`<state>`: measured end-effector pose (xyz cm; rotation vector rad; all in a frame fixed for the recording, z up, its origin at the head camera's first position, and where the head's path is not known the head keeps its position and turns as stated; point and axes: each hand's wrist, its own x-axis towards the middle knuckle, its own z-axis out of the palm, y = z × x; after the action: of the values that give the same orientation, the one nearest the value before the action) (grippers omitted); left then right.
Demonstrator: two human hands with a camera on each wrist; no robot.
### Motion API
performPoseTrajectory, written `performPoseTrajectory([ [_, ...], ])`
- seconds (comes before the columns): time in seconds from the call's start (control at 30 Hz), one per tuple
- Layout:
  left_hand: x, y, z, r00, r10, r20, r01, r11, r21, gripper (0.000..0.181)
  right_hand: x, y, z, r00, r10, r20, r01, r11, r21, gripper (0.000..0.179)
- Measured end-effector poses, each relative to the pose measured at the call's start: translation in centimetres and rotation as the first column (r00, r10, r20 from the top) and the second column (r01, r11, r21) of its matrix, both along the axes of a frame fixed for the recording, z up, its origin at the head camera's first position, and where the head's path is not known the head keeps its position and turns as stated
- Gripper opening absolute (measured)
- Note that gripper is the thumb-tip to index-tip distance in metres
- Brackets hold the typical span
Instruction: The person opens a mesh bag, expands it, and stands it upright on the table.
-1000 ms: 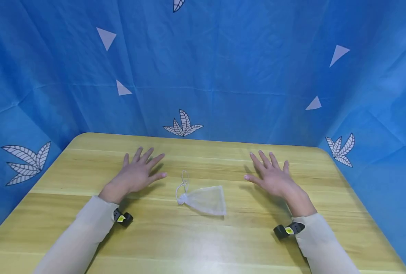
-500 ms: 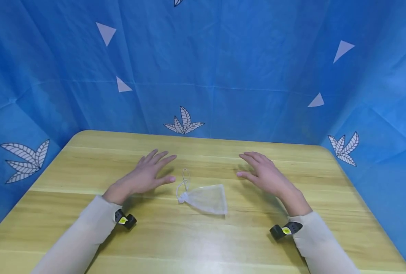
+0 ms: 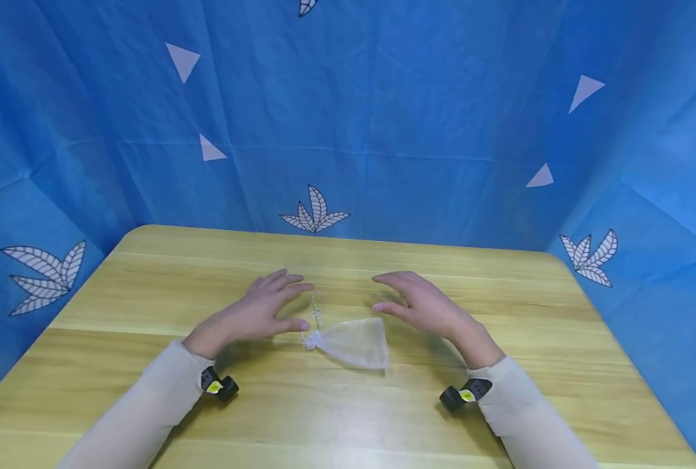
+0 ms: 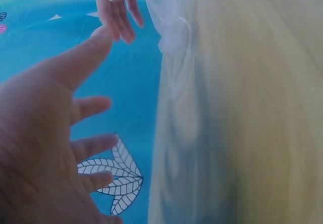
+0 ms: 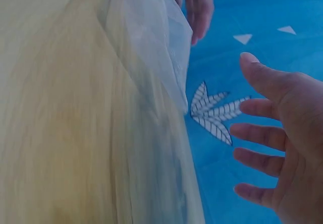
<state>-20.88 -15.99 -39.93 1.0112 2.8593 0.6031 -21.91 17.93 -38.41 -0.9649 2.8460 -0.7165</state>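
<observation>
A small sheer white drawstring pouch [image 3: 354, 342] lies flat on the wooden table, its gathered neck and looped cord toward the left. Just left of that neck is my left hand [image 3: 260, 312], raised over the table, its thumb tip overlapping the cord in the head view; whether they touch I cannot tell. My right hand [image 3: 427, 305] hovers to the right of the pouch's wide end, apart from it. Both hands have relaxed, spread fingers and hold nothing. The left wrist view shows the left palm [image 4: 40, 128] beside the pouch's cord; in the right wrist view the pouch [image 5: 151, 37] appears past the right fingers.
The wooden table [image 3: 348, 423] has rounded far corners. A blue curtain [image 3: 430, 117] with white leaf and triangle prints hangs behind and at both sides. Each wrist wears a black strap with a small camera [image 3: 225, 389].
Both hands have moved inward toward the pouch, the right one further. Their widely spread fingers have relaxed and drawn closer together. The pouch has stayed in place.
</observation>
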Motion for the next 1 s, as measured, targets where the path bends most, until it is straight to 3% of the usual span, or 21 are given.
performPoseTrajectory([
  [0.2, 0.2, 0.4, 0.2, 0.998, -0.055, 0.006, 0.055, 0.998, 0.023, 0.076, 0.1, -1.7, -0.3, 0.999, 0.052, 0.012, -0.052, 0.999, 0.005, 0.062],
  [0.33, 0.4, 0.7, 0.1, 0.998, -0.056, 0.039, 0.055, 0.998, 0.024, 0.074, 0.2, -2.6, -0.8, 0.996, 0.092, -0.018, -0.091, 0.995, 0.026, 0.060],
  [0.63, 0.9, 1.5, -0.2, 0.991, -0.123, 0.059, 0.120, 0.991, 0.054, 0.068, 1.4, -3.8, -1.3, 0.986, 0.162, -0.025, -0.160, 0.984, 0.079, 0.056],
  [1.0, 1.5, 2.2, -0.6, 0.986, -0.147, 0.073, 0.149, 0.989, -0.021, 0.049, 2.1, -4.3, -1.9, 0.985, 0.171, 0.002, -0.170, 0.982, 0.085, 0.046],
])
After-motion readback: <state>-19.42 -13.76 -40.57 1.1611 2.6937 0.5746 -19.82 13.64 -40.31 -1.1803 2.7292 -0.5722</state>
